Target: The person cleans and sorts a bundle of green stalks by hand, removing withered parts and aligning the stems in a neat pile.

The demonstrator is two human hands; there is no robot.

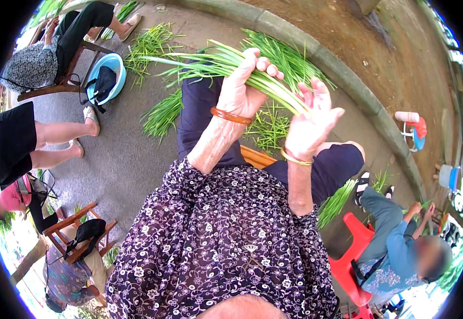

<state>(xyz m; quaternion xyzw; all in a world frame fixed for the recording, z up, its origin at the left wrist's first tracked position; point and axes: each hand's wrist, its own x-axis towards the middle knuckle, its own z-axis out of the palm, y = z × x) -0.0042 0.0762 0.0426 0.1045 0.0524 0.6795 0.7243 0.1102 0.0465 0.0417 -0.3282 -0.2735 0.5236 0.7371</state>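
Note:
My left hand (245,87) is closed round a bunch of long green chives (280,93), held above my knees. Their leafy tops fan out to the left; the pale stalk ends point right. At those ends is my right hand (310,122), palm toward the stalks and fingers spread, with the ends touching it. A larger pile of chives (290,58) lies on the ground just beyond my hands. Below them, between my legs, loose green scraps (270,127) are scattered. Another bundle of chives (162,114) lies beside my left leg.
A light blue basin (121,74) holding a black bag stands at the far left, near more loose greens (154,45). A stone kerb (343,80) curves past the pile. People sit on both sides, one on a red plastic chair (355,239) at right, near another chive bundle (337,202).

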